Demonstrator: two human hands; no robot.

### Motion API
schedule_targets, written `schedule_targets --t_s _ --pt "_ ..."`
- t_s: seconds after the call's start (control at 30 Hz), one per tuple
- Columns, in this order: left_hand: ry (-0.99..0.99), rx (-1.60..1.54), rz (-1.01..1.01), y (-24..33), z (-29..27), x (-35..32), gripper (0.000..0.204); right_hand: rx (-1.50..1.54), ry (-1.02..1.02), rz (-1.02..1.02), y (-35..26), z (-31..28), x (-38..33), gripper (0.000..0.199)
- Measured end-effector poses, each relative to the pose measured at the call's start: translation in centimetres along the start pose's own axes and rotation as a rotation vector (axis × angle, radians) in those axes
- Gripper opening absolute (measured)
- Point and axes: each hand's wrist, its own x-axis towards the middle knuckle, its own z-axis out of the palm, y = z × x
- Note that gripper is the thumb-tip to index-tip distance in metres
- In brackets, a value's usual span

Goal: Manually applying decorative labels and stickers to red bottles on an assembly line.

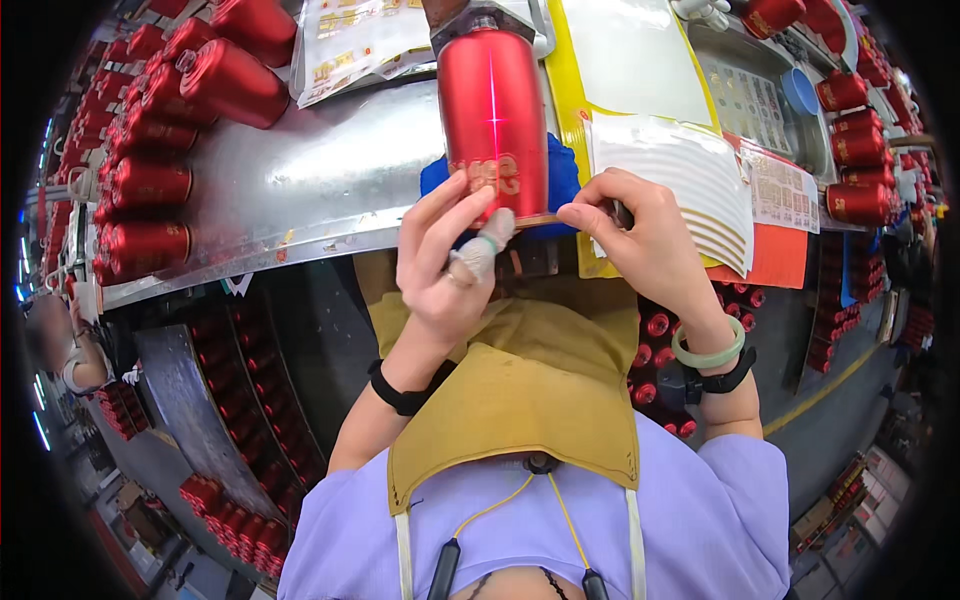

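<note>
A glossy red bottle (490,105) lies on its side, neck pointing away from me, on a blue support (566,178). A bright line with a small cross of light runs down it, and gold lettering shows near its base. My left hand (447,255) holds the base end from the left, fingertips on the red surface; a whitish wrap covers one of its digits. Along the base edge runs a thin gold strip (541,219). At its right end, my right hand (640,230) pinches the strip between thumb and bent forefinger.
On the right, a stack of white sheets with gold curved strips (670,175) lies on a yellow-edged board (572,95). Label sheets (360,40) lie at the far left. Several red bottles (150,185) line the metal bench (300,165); others stand on the right and below.
</note>
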Motion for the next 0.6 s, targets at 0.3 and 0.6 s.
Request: schedule_targets --t_s 0.3,0.6 --pt "0.068 0.017 -0.110 0.3 0.0 -1.2 0.037 0.040 -0.016 -0.013 -0.4 0.3 0.0 0.021" --pt "0.031 -0.244 -0.333 -0.1 -0.2 -2.0 0.037 0.087 -0.021 -0.036 -0.6 0.6 0.2 0.020"
